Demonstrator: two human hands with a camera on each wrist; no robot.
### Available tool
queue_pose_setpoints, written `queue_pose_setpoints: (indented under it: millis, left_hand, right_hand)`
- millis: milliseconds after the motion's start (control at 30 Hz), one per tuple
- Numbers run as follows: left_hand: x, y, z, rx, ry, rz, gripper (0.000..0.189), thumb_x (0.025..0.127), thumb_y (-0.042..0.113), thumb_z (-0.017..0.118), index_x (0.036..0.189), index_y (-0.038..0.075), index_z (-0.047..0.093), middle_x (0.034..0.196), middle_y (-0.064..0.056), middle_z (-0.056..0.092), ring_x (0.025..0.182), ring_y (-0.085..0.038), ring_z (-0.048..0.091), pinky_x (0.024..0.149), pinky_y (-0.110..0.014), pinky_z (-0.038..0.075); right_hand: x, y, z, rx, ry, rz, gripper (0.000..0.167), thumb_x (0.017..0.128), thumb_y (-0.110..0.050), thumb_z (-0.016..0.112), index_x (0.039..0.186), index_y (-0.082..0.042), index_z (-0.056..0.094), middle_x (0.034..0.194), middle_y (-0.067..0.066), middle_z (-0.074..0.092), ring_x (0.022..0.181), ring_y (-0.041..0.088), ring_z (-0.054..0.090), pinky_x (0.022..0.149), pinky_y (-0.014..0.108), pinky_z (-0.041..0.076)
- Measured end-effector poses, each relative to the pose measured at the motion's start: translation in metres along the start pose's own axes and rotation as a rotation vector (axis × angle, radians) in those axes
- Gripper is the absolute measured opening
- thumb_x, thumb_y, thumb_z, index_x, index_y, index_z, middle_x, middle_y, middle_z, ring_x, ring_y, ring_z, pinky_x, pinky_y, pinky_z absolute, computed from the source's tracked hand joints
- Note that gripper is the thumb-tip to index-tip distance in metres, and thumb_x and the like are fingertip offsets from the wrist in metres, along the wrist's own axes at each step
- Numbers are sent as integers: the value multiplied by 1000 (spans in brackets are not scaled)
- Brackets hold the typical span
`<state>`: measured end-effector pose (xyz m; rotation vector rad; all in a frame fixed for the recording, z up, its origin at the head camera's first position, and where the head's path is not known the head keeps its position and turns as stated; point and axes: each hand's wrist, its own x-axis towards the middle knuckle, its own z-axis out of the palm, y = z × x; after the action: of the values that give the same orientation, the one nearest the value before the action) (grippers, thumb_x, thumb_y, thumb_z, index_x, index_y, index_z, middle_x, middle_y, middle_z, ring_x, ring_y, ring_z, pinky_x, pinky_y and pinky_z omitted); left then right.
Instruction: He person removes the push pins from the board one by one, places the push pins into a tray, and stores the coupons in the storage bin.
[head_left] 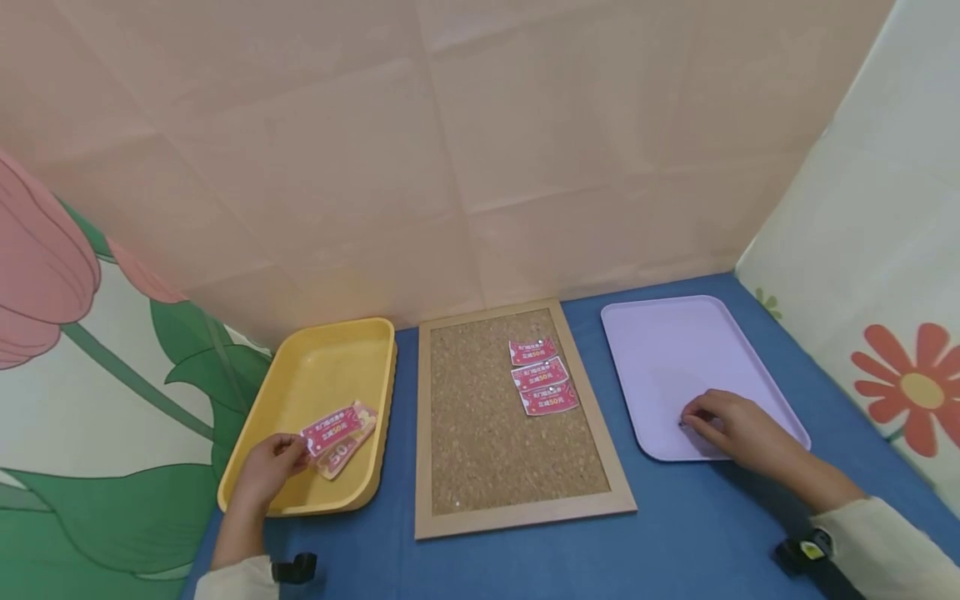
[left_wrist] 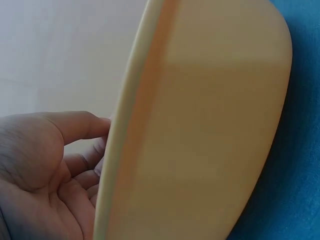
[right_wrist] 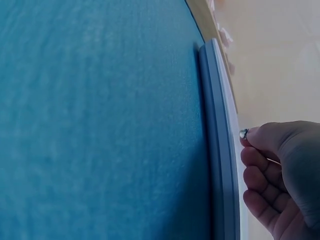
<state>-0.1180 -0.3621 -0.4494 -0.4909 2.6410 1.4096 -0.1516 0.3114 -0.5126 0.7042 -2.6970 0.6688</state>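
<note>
Over the yellow tray (head_left: 311,354), my left hand (head_left: 267,467) pinches a pink coupon (head_left: 330,430) by its left end. Beneath that coupon, more coupons (head_left: 347,454) lie on the tray floor. In the left wrist view the tray's side wall hides the coupon and the fingertips. My right hand (head_left: 738,425) is above the near part of the lilac tray (head_left: 667,350). Between its thumb and index finger is a small silver thumbtack (right_wrist: 243,133). Three pink coupons (head_left: 542,377) are pinned in a column at the upper right of the cork board (head_left: 480,442).
The wood-framed board lies between the two trays on a blue cloth (head_left: 525,567). A small shiny dot (head_left: 457,502) shows near the board's lower left corner. A beige curtain (head_left: 450,167) hangs behind; a flower-printed sheet (head_left: 918,387) borders the right side.
</note>
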Motion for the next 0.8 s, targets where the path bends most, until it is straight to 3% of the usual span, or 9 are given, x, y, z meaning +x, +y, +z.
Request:
queue_pose_setpoints:
  millis: [300,800]
  left_hand:
    - [2,-13,1,50,17,-32,38,102,22,51,118,-12,53,97,-17,64,84,-17,64,76,-34,56]
    - [1,-14,1,57,17,-11,43,101,27,52,118,-12,54,99,-17,64,87,-21,64,76,-34,56]
  right_hand:
    - [-2,3,1,-35,-51,33,11,80,-11,79,86,-16,71,78,-14,58,71,1,52,64,32,50]
    - [-4,4,3,-43,-84,63,9,83,-13,77,89,-17,71,78,-14,57,71,2,50,64,30,49]
